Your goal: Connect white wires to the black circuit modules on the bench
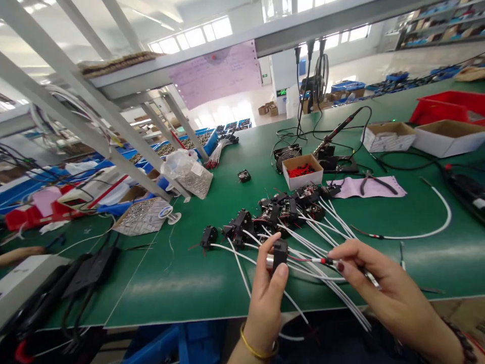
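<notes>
the left hand [266, 296] pinches a black housing [280, 254]; just beside it, the right hand [386, 296] grips a red-sleeved wire [323, 261] lying crosswise between them.

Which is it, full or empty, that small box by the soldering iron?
Not empty: red pieces show inside the box; I cannot tell how deep.

this is looking like an electronics assembly workshop: a soldering iron [340, 129] is leaning above the green worktop [159, 283], pliers [368, 176] are lying nearby, wired black parts [276, 212] are sitting heaped, parts-filled blue bins [211, 144] are standing beyond, and laden shelves [443, 28] are showing in the background.
</notes>
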`<control>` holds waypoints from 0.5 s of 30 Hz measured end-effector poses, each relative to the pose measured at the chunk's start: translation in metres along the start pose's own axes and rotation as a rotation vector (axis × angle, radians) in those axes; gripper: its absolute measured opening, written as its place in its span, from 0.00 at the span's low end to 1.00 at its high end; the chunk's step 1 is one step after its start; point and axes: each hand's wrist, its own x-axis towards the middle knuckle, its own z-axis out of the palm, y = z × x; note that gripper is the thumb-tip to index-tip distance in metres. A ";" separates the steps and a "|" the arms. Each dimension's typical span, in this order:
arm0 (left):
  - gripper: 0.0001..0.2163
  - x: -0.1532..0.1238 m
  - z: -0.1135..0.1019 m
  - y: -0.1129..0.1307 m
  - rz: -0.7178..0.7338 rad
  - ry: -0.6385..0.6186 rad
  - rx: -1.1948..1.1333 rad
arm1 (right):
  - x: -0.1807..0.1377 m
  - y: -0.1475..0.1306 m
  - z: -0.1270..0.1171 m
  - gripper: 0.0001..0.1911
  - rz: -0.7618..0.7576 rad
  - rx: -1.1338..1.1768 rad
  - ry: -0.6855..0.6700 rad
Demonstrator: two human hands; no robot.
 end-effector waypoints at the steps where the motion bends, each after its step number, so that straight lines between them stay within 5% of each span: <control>1: 0.26 -0.001 0.000 0.001 0.002 -0.004 0.015 | 0.001 0.001 0.000 0.09 0.017 0.000 0.015; 9: 0.28 -0.008 0.008 0.002 -0.075 -0.154 -0.037 | 0.002 -0.003 0.020 0.07 -0.021 0.051 -0.091; 15: 0.24 -0.015 0.010 -0.008 -0.153 -0.186 -0.188 | 0.006 -0.004 0.030 0.06 -0.185 -0.048 -0.006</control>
